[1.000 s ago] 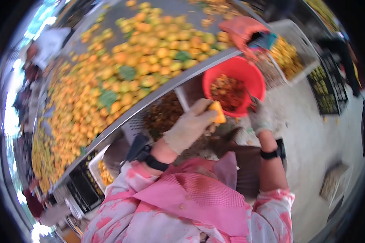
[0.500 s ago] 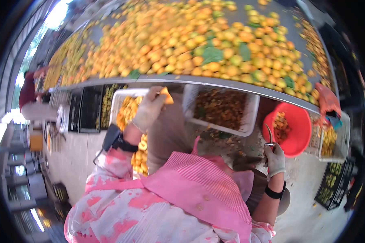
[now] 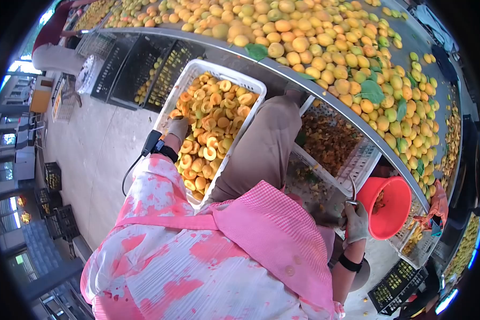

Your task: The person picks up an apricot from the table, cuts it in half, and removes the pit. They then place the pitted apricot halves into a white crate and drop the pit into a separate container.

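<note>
Clasping a curved knife (image 3: 352,202) in the right hand (image 3: 356,221); extending the left hand (image 3: 178,128) to halved fruit (image 3: 210,153) in a white crate (image 3: 233,74), with grip too hidden to tell. Likely light, soft, slippery; best held by the skin.

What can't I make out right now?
In the head view:
Left hand: too small to tell whether it grips anything.
Curved knife: handle hidden by the right hand.
Red bucket: bottom hidden by its wall.
Co-worker: head cut off by the dark edge.
</note>
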Action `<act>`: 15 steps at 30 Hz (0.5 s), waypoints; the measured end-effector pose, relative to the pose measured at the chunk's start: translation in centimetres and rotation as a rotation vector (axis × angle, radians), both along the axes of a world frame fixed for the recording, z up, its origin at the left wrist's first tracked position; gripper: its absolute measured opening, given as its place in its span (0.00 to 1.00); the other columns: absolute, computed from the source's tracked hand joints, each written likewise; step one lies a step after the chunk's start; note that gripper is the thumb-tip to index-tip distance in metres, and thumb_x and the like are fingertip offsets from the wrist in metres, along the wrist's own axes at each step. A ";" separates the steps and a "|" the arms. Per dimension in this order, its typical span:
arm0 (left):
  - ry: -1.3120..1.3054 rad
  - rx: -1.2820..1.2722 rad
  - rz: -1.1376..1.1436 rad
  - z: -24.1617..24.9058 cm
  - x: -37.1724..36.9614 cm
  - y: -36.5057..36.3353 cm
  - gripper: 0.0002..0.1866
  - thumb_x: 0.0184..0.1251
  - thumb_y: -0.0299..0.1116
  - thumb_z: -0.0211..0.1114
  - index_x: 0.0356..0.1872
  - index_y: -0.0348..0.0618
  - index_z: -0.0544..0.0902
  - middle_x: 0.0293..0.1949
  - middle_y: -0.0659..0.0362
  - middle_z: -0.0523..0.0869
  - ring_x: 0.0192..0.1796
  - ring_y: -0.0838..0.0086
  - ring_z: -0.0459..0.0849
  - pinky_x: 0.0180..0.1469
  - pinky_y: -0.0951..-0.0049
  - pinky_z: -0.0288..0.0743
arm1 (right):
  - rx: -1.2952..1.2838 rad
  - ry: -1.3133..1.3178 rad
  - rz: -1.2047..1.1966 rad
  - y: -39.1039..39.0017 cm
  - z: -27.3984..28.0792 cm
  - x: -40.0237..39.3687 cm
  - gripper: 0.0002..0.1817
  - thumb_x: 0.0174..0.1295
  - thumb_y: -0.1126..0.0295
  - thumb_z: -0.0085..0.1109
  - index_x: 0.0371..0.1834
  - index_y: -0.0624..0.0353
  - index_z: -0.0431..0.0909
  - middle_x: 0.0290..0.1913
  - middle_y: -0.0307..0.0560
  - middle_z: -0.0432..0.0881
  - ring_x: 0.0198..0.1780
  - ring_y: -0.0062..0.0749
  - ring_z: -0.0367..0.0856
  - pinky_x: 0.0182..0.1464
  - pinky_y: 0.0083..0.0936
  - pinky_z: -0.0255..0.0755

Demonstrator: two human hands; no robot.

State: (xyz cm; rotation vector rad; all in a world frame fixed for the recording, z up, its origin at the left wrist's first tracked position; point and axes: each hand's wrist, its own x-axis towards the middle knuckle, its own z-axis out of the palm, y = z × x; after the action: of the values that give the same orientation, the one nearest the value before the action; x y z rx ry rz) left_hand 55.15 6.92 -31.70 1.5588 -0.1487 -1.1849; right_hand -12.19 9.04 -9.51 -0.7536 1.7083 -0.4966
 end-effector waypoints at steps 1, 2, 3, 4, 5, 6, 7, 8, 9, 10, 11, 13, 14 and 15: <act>0.012 0.009 0.010 0.7 -1.0 0.4 0.09 0.71 0.38 0.60 0.40 0.43 0.78 0.21 0.58 0.73 0.18 0.61 0.71 0.19 0.58 0.63 | -0.001 0.015 0.021 -0.2 0.4 0.5 0.13 0.67 0.62 0.58 0.43 0.61 0.75 0.24 0.39 0.76 0.16 0.21 0.72 0.16 0.18 0.62; -0.096 0.084 -0.110 2.0 -2.0 0.8 0.10 0.71 0.38 0.59 0.42 0.42 0.78 0.22 0.57 0.74 0.18 0.61 0.73 0.20 0.58 0.66 | -0.005 0.030 0.042 -0.4 0.7 1.0 0.13 0.67 0.62 0.58 0.43 0.61 0.75 0.24 0.39 0.76 0.16 0.21 0.72 0.16 0.18 0.62; -0.206 0.156 -0.232 3.9 -3.3 0.9 0.12 0.71 0.39 0.58 0.43 0.40 0.78 0.22 0.56 0.75 0.19 0.61 0.74 0.21 0.59 0.68 | -0.002 0.040 0.048 -0.6 0.9 1.4 0.13 0.67 0.62 0.58 0.43 0.61 0.75 0.24 0.39 0.76 0.16 0.21 0.72 0.16 0.18 0.62; -0.226 0.292 -0.159 7.3 -6.2 0.4 0.15 0.71 0.42 0.58 0.47 0.40 0.78 0.23 0.56 0.77 0.20 0.62 0.77 0.24 0.61 0.73 | -0.007 0.043 0.060 -0.8 1.1 1.8 0.13 0.67 0.62 0.58 0.43 0.61 0.76 0.23 0.39 0.75 0.16 0.21 0.72 0.17 0.19 0.62; -0.220 0.290 -0.158 6.4 -5.8 0.6 0.15 0.71 0.42 0.58 0.47 0.40 0.78 0.23 0.56 0.77 0.20 0.62 0.77 0.24 0.61 0.73 | -0.014 0.044 0.070 -0.9 1.3 2.1 0.13 0.66 0.62 0.58 0.43 0.61 0.76 0.22 0.39 0.74 0.16 0.20 0.72 0.17 0.19 0.63; -0.447 0.351 -0.274 6.1 -5.5 0.5 0.15 0.71 0.42 0.57 0.48 0.41 0.79 0.24 0.56 0.78 0.21 0.64 0.78 0.25 0.63 0.75 | -0.018 0.049 0.067 -1.1 1.3 2.2 0.13 0.66 0.62 0.58 0.43 0.61 0.76 0.22 0.39 0.74 0.16 0.20 0.72 0.17 0.19 0.63; -0.679 0.403 -0.393 6.0 -5.2 0.0 0.15 0.71 0.42 0.57 0.50 0.43 0.79 0.25 0.56 0.80 0.21 0.66 0.79 0.27 0.65 0.77 | -0.021 0.056 0.083 -1.2 1.3 2.2 0.14 0.66 0.61 0.58 0.43 0.62 0.76 0.22 0.39 0.75 0.17 0.20 0.73 0.18 0.19 0.63; -0.595 0.389 -0.377 6.0 -4.8 -0.5 0.16 0.71 0.42 0.56 0.50 0.44 0.80 0.26 0.57 0.81 0.22 0.68 0.79 0.27 0.67 0.77 | -0.026 0.063 0.090 -1.3 1.3 2.0 0.14 0.66 0.61 0.58 0.44 0.62 0.77 0.22 0.39 0.75 0.17 0.21 0.73 0.18 0.18 0.64; -0.347 0.304 -0.180 8.5 -7.0 -1.5 0.16 0.71 0.42 0.55 0.50 0.44 0.80 0.27 0.57 0.81 0.24 0.69 0.80 0.27 0.68 0.76 | -0.042 0.069 0.057 -1.4 1.4 2.0 0.14 0.66 0.61 0.58 0.44 0.62 0.77 0.22 0.39 0.75 0.17 0.21 0.73 0.18 0.18 0.64; -0.417 0.195 -0.242 9.2 -7.4 -2.1 0.16 0.72 0.42 0.55 0.52 0.44 0.79 0.29 0.58 0.82 0.25 0.70 0.81 0.26 0.69 0.75 | -0.062 0.072 0.116 -1.5 1.6 2.0 0.15 0.66 0.61 0.58 0.44 0.63 0.77 0.22 0.39 0.76 0.18 0.21 0.74 0.19 0.19 0.65; -0.346 0.143 -0.220 10.9 -8.5 -3.5 0.16 0.73 0.42 0.55 0.54 0.44 0.78 0.31 0.59 0.82 0.26 0.72 0.81 0.27 0.69 0.75 | -0.089 0.085 0.156 -1.6 2.0 1.7 0.15 0.65 0.61 0.58 0.44 0.63 0.77 0.22 0.40 0.77 0.18 0.21 0.74 0.19 0.19 0.66; -0.498 0.083 -0.276 14.2 -11.9 -6.8 0.18 0.75 0.43 0.55 0.58 0.45 0.75 0.36 0.60 0.84 0.32 0.76 0.82 0.33 0.75 0.75 | -0.080 0.005 0.167 -1.8 3.1 1.1 0.16 0.65 0.61 0.59 0.44 0.64 0.77 0.23 0.40 0.79 0.19 0.21 0.75 0.20 0.20 0.68; -0.517 -0.058 -0.347 17.5 -14.8 -7.8 0.16 0.76 0.41 0.55 0.56 0.44 0.77 0.36 0.61 0.84 0.32 0.78 0.81 0.34 0.77 0.75 | -0.080 -0.015 0.127 -1.9 4.1 1.1 0.15 0.66 0.60 0.59 0.44 0.62 0.77 0.24 0.40 0.79 0.20 0.22 0.76 0.22 0.20 0.69; -0.538 -0.145 -0.384 19.7 -17.2 -9.1 0.14 0.75 0.36 0.55 0.54 0.43 0.78 0.36 0.62 0.84 0.33 0.79 0.81 0.34 0.78 0.74 | -0.099 -0.005 0.081 -1.6 5.0 1.2 0.15 0.66 0.60 0.59 0.44 0.62 0.77 0.24 0.40 0.79 0.20 0.22 0.76 0.22 0.20 0.69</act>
State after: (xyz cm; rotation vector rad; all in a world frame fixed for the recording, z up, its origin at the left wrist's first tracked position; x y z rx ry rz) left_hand 37.90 -2.15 -12.05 1.7323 -0.9007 -0.9830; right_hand -10.94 7.46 -4.52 -0.8884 1.6507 -0.5298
